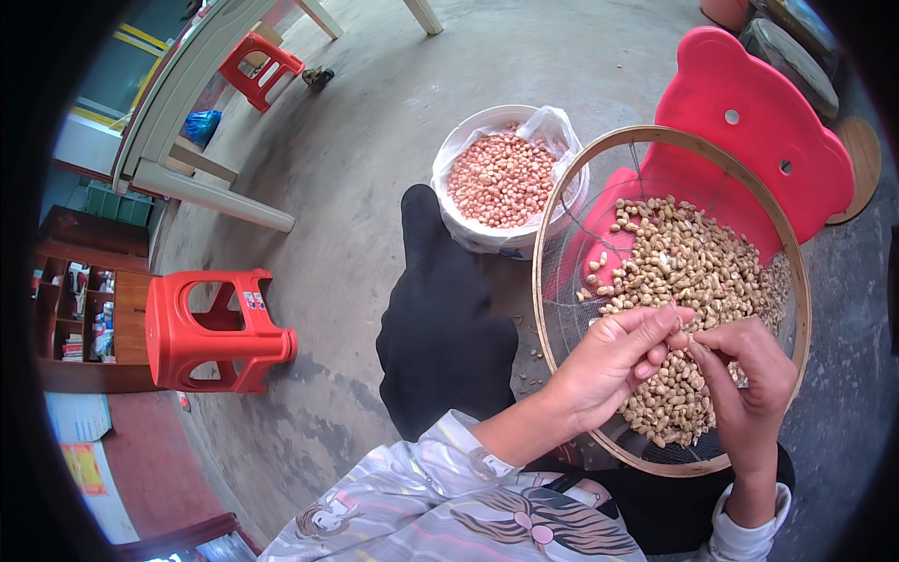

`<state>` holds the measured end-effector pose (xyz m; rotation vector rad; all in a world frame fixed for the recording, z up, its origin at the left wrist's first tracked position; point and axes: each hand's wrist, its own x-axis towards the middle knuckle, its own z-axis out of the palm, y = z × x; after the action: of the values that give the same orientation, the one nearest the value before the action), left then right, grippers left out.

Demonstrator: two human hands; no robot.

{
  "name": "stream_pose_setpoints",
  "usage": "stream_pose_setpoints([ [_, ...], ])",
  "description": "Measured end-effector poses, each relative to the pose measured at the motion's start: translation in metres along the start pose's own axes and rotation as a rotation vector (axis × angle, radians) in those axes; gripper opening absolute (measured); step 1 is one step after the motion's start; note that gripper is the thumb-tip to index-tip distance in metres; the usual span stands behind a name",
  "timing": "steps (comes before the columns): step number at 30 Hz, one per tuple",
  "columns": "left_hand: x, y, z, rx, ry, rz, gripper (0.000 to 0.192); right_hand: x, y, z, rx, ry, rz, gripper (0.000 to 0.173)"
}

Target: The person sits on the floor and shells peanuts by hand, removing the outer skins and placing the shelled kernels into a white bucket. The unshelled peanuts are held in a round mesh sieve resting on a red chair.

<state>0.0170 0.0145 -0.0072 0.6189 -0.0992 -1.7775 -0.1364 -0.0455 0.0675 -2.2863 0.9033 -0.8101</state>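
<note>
My left hand and my right hand meet at their fingertips above a round wood-rimmed sieve. Both pinch a small item that looks like a peanut, mostly hidden by the fingers. Beneath them a heap of unshelled peanuts covers much of the wire mesh. The sieve tilts between my lap and a pink plastic chair, which shows through the mesh. Left of the sieve, a white bucket lined with a clear plastic bag holds shelled reddish peanuts.
A red plastic stool stands at the left on the concrete floor. Beyond it are a pale table leg, another red stool and a wooden cabinet. My black-clad leg extends beside the bucket. Shell bits lie near the sieve.
</note>
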Motion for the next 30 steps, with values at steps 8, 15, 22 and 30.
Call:
stream_pose_setpoints([
  [8, 0.001, 0.006, 0.000, -0.043, 0.067, 0.032, 0.023, -0.007, -0.032, -0.001, 0.620, -0.786, -0.097, 0.011],
  [15, -0.001, 0.001, 0.000, 0.018, 0.016, 0.015, 0.023, -0.007, -0.012, 0.006, 0.176, -0.057, 0.293, 0.013],
  [22, -0.006, -0.005, 0.006, 0.153, -0.001, 0.070, 0.018, -0.007, 0.007, 0.013, 0.247, 0.052, 0.105, 0.023],
  [30, -0.012, 0.006, 0.008, 0.262, 0.011, 0.066, 0.013, -0.012, 0.009, 0.011, 0.408, 0.010, 0.198, 0.019],
])
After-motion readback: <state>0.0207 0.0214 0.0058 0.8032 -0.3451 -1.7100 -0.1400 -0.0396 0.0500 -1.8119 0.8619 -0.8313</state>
